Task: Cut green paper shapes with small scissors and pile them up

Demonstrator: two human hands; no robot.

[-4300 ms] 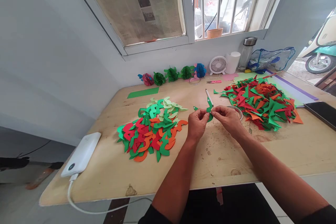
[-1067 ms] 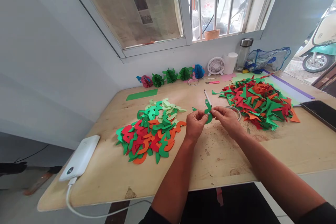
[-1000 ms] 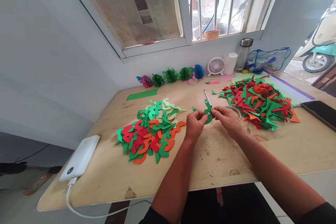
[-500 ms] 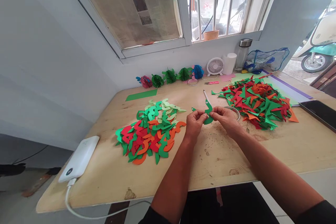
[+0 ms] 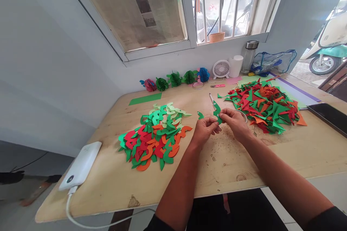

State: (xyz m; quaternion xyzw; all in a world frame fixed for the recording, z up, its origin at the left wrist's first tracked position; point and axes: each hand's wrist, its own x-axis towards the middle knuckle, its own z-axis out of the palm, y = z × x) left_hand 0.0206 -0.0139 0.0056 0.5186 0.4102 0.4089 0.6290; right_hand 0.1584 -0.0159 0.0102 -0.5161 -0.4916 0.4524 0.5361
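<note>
Between my hands, over the middle of the table, is a curved green paper piece (image 5: 217,108). My right hand (image 5: 235,122) pinches its edge. My left hand (image 5: 205,128) is closed at its lower end, fingers pressed together and partly hidden. Another small green piece (image 5: 200,115) shows just beyond my left fingers. Behind the held piece lies a white pen (image 5: 211,99). A pile of curved red, orange and green paper pieces (image 5: 157,135) is to the left of my hands. To their right lies a heap of pointed paper scraps (image 5: 267,104).
A white power bank (image 5: 80,166) with a cable lies at the left edge, a phone (image 5: 329,115) at the right. Along the wall stand paper turtle-like figures (image 5: 175,78), a small fan (image 5: 221,69), a white cylinder (image 5: 235,65) and a bottle (image 5: 249,57).
Both hands have shifted slightly right with the green piece, which is now more upright. My left fingers have moved down to its lower end, leaving the small green piece more visible.
</note>
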